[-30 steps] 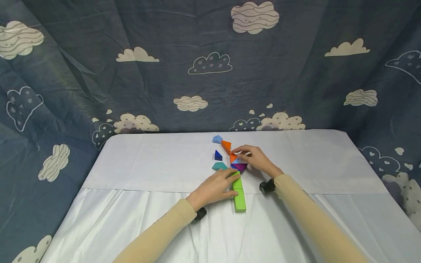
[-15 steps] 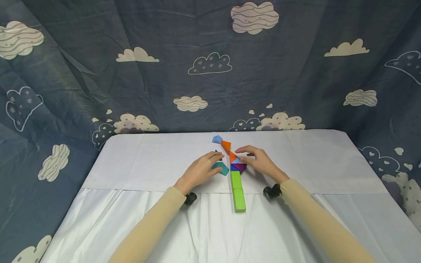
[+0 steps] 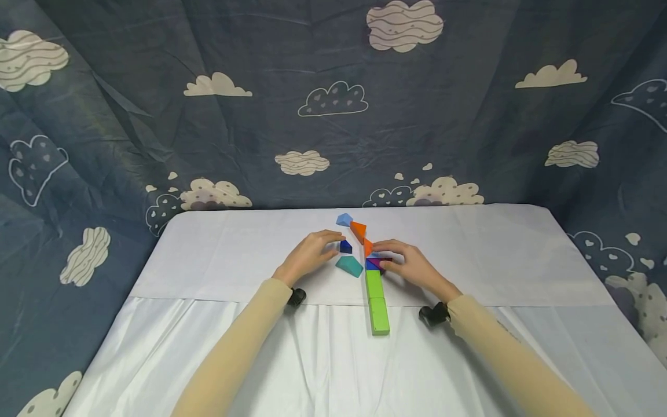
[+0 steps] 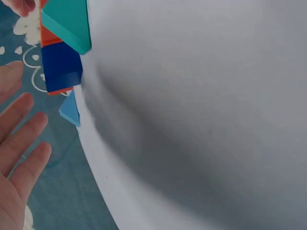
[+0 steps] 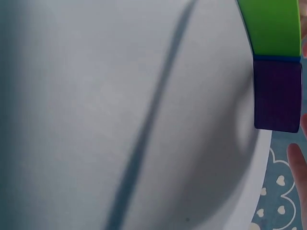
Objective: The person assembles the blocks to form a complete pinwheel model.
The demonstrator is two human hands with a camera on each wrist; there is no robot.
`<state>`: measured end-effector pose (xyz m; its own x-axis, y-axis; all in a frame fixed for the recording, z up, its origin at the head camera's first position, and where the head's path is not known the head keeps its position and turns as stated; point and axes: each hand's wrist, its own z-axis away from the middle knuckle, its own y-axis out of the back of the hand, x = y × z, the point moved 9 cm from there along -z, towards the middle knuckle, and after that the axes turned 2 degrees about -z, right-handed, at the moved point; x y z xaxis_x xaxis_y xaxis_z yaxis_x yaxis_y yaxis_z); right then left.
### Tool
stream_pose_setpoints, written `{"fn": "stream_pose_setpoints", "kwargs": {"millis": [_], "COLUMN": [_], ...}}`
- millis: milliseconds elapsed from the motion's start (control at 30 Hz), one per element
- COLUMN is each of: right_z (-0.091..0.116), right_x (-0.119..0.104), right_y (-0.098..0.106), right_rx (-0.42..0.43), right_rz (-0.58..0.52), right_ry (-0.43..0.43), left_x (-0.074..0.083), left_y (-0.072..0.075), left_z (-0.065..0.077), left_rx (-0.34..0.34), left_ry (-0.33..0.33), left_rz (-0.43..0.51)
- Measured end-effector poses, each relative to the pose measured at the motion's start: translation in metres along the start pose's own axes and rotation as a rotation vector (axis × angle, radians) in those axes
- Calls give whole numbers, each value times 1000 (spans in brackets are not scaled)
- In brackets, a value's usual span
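Observation:
My left hand (image 3: 308,255) hovers just left of a dark blue triangular block (image 3: 346,247), fingers spread and apart from it in the left wrist view. A teal block (image 3: 350,266) lies below that hand. My right hand (image 3: 413,265) is at the right side of a row of blocks, fingers loosely bent. Its thumb lies at a purple block (image 5: 278,96) and its fingertips are by an orange triangular block (image 3: 367,248); whether they press is unclear. A blue block (image 3: 370,266) sits beside the purple one. A light blue piece is mostly hidden by the right fingers.
Two green blocks (image 3: 378,316) stand end to end in the row toward the person. Farther up lie another orange block (image 3: 358,231) and a light blue block (image 3: 344,220). White cloth (image 3: 234,255) covers the table, before a dark cloud-print curtain (image 3: 312,58).
My left hand has left the green blocks and moved up and left, past the teal block to the dark blue one. The right hand has shifted slightly down, its thumb now at the purple block.

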<state>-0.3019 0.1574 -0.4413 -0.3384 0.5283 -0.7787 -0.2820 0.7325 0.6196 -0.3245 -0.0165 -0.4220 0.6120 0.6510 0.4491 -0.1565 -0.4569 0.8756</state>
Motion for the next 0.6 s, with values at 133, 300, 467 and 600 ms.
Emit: {"fn": "stream_pose_setpoints", "kwargs": {"millis": [133,300,467,600], "right_z": [4,7,8,9], "right_x": [-3,-4,-6,-7], "right_y": [-5,-10,-14,-15], "right_rx": [-12,-34,-51,-58], "right_rz": [-2,23,46,62], "right_ry": [30,44,65,70], "left_x": [-5,-8,-9,-10], "left_y": [-4,-7,-12,-15], "left_z": [-6,-12,-19,-23], "left_rx": [-21,-37,-56,-52], "left_ry": [-14,-30,-23,-5], "left_rz": [-1,16,6,-20]}}
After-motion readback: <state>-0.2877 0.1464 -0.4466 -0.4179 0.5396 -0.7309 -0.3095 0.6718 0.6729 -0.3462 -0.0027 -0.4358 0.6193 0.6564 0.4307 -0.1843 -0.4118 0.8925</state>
